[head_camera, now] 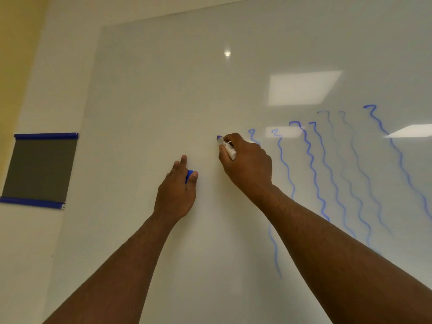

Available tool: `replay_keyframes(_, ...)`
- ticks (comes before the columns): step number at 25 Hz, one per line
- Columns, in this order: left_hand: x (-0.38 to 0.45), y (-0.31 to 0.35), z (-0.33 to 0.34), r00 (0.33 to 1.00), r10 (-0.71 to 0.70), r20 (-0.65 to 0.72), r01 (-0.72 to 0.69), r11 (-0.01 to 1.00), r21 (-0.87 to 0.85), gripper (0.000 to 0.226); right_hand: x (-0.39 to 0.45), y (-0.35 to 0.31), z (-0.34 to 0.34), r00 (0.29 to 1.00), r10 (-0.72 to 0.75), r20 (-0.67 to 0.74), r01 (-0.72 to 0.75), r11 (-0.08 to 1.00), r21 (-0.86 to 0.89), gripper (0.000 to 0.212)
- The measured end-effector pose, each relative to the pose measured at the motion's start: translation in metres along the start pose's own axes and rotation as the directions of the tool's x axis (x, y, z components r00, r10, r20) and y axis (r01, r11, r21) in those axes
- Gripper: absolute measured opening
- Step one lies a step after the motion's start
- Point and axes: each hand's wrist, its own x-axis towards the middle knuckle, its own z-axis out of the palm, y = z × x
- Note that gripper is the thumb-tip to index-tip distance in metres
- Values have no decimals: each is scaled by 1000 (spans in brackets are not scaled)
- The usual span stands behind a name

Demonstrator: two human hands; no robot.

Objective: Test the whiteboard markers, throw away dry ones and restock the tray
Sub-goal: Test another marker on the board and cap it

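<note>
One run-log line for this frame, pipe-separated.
right hand: grips blue-tipped white marker, tip at glossy whiteboard | left hand: holds blue marker cap | blue wavy test lines right of marker

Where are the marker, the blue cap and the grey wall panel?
marker (228, 148): head view, white barrel beside the right hand.
blue cap (189, 175): head view, side showing between left-hand fingers.
grey wall panel (39, 169): head view, centre.

A white wall (35, 230) meets a yellow wall (14, 54), with a blue-edged grey panel (39, 170) mounted there.
</note>
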Motion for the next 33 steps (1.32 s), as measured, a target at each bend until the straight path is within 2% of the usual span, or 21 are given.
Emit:
replay_keyframes(3,1,-4,0,1000,-3,5,3,1000,-2,59,-5,1,-4,994,87,-65,-86,996,25,25)
replay_keyframes(8,-1,-2,1,1000,-1,-2,1,1000,17,60,-46,6,-2,999,39,9,-39,998,-44,25)
replay_keyframes(16,-4,1,-2,1000,7,-2,-7,1000,1,59,-98,21,-13,983,182,6,-182,983,18,15)
replay_keyframes(23,-5,4,-1,1000,7,-6,-7,1000,7,59,-151,30,-4,983,164,78,-160,986,-47,12)
replay_keyframes(26,-5,1,0,1000,8,-4,-8,1000,21,59,-168,35,-6,976,206,66,-206,978,2,8)
replay_keyframes(33,-3,-3,5,1000,14,1,-14,996,93,60,-216,43,-9,974,204,101,-203,979,-18,9)
